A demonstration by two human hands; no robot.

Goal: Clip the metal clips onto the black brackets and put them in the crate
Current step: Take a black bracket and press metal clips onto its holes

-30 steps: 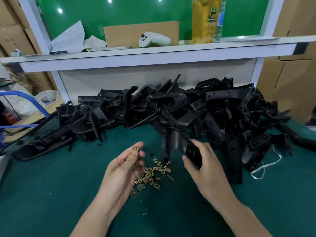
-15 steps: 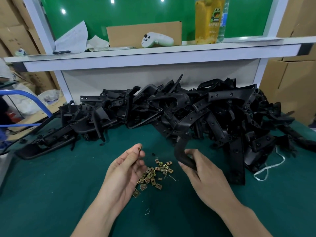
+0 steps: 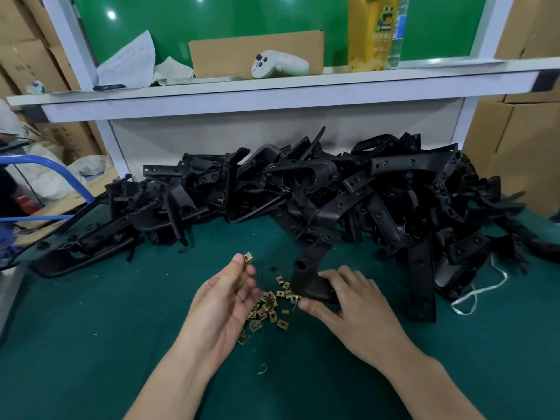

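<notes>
a single metal clip is being pinched between the thumb and fingertips of the left hand, palm turned upward, the clip being held raised above the green mat. at three o'clock from that hand, the lower end of a black bracket is being gripped by the right hand, its fingers being curled over the top and the thumb being pressed in from below. the bracket's gripped end is being kept low over the mat, while its upper end is being leaned toward twelve o'clock, into the heap of brackets. whether that end is touching the heap cannot be told.

between the two hands, at six o'clock from the raised clip, loose clips are being left scattered on the mat, just beside the right thumb. the heap is being spread across the mat from nine o'clock to three o'clock beyond the hands. at three o'clock from the right hand, a white cord is being left lying by the heap. at twelve o'clock, a white controller and a yellow carton are being kept on the shelf.
</notes>
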